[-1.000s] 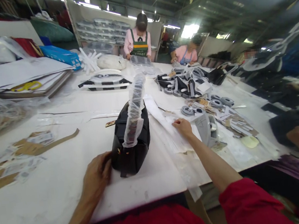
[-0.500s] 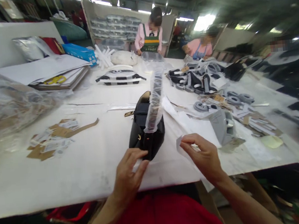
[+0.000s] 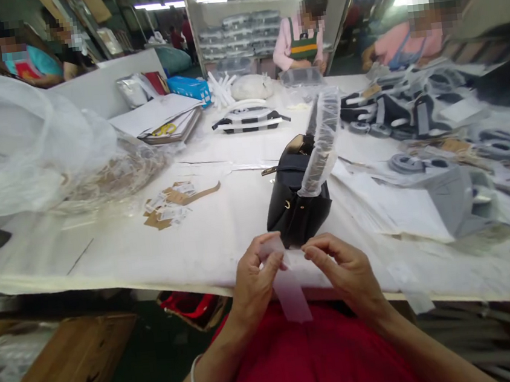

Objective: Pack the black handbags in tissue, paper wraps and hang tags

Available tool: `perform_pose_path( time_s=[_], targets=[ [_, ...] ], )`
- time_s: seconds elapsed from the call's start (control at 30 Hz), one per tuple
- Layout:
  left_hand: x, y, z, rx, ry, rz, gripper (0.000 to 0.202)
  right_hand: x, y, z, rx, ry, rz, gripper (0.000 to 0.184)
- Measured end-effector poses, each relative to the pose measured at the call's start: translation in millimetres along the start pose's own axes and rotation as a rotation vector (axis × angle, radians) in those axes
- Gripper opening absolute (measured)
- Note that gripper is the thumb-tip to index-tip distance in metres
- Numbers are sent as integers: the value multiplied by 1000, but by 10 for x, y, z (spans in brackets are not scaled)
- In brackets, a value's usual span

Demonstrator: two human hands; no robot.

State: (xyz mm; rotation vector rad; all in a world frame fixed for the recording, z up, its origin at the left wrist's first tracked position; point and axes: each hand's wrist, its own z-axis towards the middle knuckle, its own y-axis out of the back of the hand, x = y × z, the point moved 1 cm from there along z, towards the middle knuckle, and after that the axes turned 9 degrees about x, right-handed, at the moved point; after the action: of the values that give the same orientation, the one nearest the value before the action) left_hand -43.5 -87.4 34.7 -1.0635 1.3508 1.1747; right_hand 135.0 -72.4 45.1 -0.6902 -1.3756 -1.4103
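Note:
My left hand (image 3: 258,275) pinches a translucent whitish strip (image 3: 292,296), which hangs down over the table's front edge. Level with it, my right hand (image 3: 347,266) is closed in a pinch, thumb against forefinger; what is between those fingertips is too small to make out. Just beyond both hands a black handbag (image 3: 295,202) stands on the white table. Its raised handle (image 3: 321,147) is wrapped in clear plastic, and gold-coloured fittings show on its side. Neither hand visibly grips the bag.
Brown and white tags (image 3: 170,206) lie left of the bag, near a large plastic bag (image 3: 72,149). White sheets (image 3: 388,201), a grey tape dispenser (image 3: 461,200) and padded dark parts (image 3: 410,108) cover the right side. A co-worker (image 3: 300,40) stands across the table.
My left hand has come away from the handbag and now shows the translucent strip hanging from it. My right hand has moved closer to the left. The view has turned left.

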Motion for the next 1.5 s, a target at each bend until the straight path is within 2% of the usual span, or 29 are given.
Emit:
perform_pose_path(
  time_s=[0.1, 0.17, 0.23, 0.33, 0.47, 0.57, 0.63, 0.73, 0.8, 0.9, 1.0, 1.07, 1.17, 1.3, 1.4, 1.5],
  targets=[
    [-7, 18, -36, 48, 32, 46, 68, 41, -28, 28, 156, -106, 112, 27],
    [10, -4, -48, 109, 16, 145, 77, 83, -98, 43, 275, -128, 199, 30],
    [43, -37, -57, 155, -12, 239, 78, 115, -172, 42, 287, -109, 253, 20],
    [103, -77, -77, 149, 4, 256, 70, 98, -240, 4, 157, -104, 278, 16],
    [166, -93, -104, 154, 64, 142, 29, -46, -260, -73, 86, -227, 341, 23],
    [212, -74, -93, 166, 85, 92, 23, -176, -209, -81, 75, -292, 392, 30],
    [251, -40, -70, 138, 98, 77, 18, -253, -136, -54, 9, -297, 395, 31],
    [319, 32, -34, 97, 115, 46, 19, -362, -31, 1, -67, -316, 293, 35],
    [363, 81, -25, 72, 123, 26, 22, -442, -27, 30, -6, -349, 206, 37],
    [413, 144, -44, 24, 117, 18, 24, -552, -140, 64, 136, -361, 122, 39],
    [442, 203, -92, -21, 101, 33, 26, -590, -294, 111, 156, -341, 118, 33],
    [452, 253, -130, -51, 91, 47, 26, -550, -357, 143, 140, -342, 151, 27],
    [455, 351, -183, -117, 79, 110, 25, -399, -353, 163, 116, -323, 214, 33],
    [477, 464, -230, -185, 82, 232, 21, -134, -267, 128, 121, -297, 500, 34],
    [520, 485, -247, -170, 97, 258, 19, 1, -247, 108, 98, -312, 719, 32],
    [545, 459, -266, -136, 121, 221, 20, 29, -276, 114, 63, -300, 785, 30]
  ],
)
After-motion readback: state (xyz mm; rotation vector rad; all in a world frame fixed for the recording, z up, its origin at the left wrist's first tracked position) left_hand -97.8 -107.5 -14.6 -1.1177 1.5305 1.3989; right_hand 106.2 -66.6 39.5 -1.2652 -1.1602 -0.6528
